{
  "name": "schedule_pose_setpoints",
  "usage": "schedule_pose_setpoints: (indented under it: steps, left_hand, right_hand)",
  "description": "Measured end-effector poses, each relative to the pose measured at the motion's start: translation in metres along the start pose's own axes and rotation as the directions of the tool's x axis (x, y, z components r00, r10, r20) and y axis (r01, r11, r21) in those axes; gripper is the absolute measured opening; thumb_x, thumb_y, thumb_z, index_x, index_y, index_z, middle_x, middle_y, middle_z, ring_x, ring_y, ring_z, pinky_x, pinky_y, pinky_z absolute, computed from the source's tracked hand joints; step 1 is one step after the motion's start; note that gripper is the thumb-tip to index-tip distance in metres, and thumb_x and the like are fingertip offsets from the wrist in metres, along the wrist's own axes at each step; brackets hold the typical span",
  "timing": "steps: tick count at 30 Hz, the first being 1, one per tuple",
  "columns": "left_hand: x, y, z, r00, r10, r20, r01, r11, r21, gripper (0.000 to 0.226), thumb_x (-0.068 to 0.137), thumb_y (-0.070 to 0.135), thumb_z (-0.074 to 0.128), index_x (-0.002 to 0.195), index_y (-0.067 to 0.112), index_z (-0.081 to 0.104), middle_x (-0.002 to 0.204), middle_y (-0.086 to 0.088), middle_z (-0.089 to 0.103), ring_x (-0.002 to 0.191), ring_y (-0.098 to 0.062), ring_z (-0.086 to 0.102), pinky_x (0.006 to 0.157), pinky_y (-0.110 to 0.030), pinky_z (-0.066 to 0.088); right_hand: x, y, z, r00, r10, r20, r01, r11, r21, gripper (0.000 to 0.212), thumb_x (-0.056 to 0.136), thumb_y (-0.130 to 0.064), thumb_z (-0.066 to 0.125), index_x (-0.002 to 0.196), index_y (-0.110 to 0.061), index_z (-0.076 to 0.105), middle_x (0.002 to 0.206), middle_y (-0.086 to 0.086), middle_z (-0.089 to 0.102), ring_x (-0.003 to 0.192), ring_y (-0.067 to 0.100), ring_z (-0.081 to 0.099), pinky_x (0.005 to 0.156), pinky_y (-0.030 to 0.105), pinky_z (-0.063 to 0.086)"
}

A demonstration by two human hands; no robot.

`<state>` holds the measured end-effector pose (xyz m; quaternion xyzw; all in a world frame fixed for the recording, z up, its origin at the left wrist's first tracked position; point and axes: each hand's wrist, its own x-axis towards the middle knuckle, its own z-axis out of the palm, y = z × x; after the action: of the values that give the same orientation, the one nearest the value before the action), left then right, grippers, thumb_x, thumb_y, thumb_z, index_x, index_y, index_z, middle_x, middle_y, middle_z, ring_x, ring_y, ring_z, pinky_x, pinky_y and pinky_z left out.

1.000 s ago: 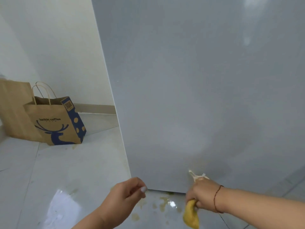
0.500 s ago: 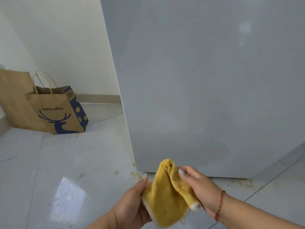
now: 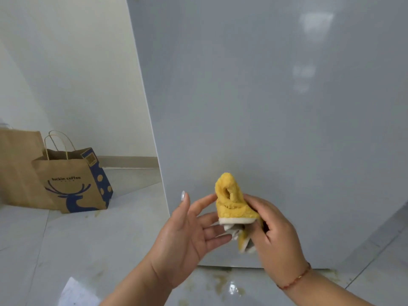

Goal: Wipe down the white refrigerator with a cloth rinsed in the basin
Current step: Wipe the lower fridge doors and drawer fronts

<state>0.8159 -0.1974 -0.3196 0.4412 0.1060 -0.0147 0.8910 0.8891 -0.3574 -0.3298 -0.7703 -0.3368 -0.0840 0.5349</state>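
Gripping the bunched yellow cloth (image 3: 231, 204), the right hand (image 3: 273, 230) meets the open-fingered left hand (image 3: 187, 237) before the refrigerator (image 3: 276, 107).

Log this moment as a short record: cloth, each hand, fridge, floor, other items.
cloth: yellow with a white edge, bunched, held up in front of the fridge, not touching it
right hand: grips the cloth
left hand: open, fingers straight, fingertips at the cloth's white edge
fridge: white panel, glossy
floor: pale tiles, brownish stains below the fridge's bottom edge
other items: two brown paper bags by the wall on the left
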Motion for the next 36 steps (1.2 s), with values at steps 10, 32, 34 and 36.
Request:
schedule_pose_setpoints:
  steps: [10, 32, 34, 36]
  left_hand:
    - [0.017, 0.068, 0.021, 0.92, 0.277, -0.279, -0.242, 0.958, 0.155, 0.034, 0.1, 0.034, 0.043, 0.105, 0.005, 0.061, 0.096, -0.019, 0.071, 0.088, -0.033, 0.071, 0.092, -0.047, 0.051]
    - [0.028, 0.063, 0.012, 0.678, 0.229, -0.698, -0.142, 0.973, 0.181, 0.039, 0.099, 0.033, 0.039, 0.064, 0.016, 0.046, 0.045, 0.002, 0.039, 0.039, -0.012, 0.033, 0.046, -0.027, 0.029]
    - [0.032, 0.047, 0.014, 0.721, 0.161, -0.674, 0.015, 0.969, 0.247, 0.043, 0.1, 0.032, 0.038, 0.063, 0.013, 0.046, 0.04, 0.001, 0.042, 0.034, -0.013, 0.033, 0.047, -0.026, 0.029]
    - [0.036, 0.039, 0.019, 0.788, 0.15, -0.597, 0.085, 0.934, 0.347, 0.049, 0.102, 0.034, 0.037, 0.064, 0.006, 0.051, 0.04, -0.003, 0.048, 0.035, -0.017, 0.039, 0.049, -0.027, 0.032]
  right_hand:
    - [0.107, -0.065, -0.064, 0.61, -0.595, -0.523, 0.328, 0.791, -0.517, 0.032, 0.095, -0.015, 0.054, 0.12, 0.004, 0.061, 0.109, 0.02, 0.064, 0.1, 0.031, 0.055, 0.091, 0.03, 0.04]
    - [0.1, 0.037, 0.05, 0.439, -0.846, 0.303, 0.641, 0.059, -0.765, 0.046, 0.092, -0.016, 0.054, 0.137, -0.028, 0.053, 0.135, -0.009, 0.048, 0.126, 0.01, 0.049, 0.098, 0.024, 0.041]
    - [0.092, 0.053, 0.034, 0.416, -0.835, 0.361, 0.634, -0.018, -0.773, 0.049, 0.09, -0.017, 0.059, 0.137, -0.028, 0.052, 0.135, -0.01, 0.048, 0.125, 0.009, 0.049, 0.097, 0.024, 0.041]
    - [0.088, 0.064, 0.011, 0.406, -0.848, 0.341, 0.615, -0.023, -0.788, 0.047, 0.091, -0.017, 0.061, 0.136, -0.028, 0.054, 0.133, -0.01, 0.05, 0.121, 0.009, 0.052, 0.093, 0.024, 0.043]
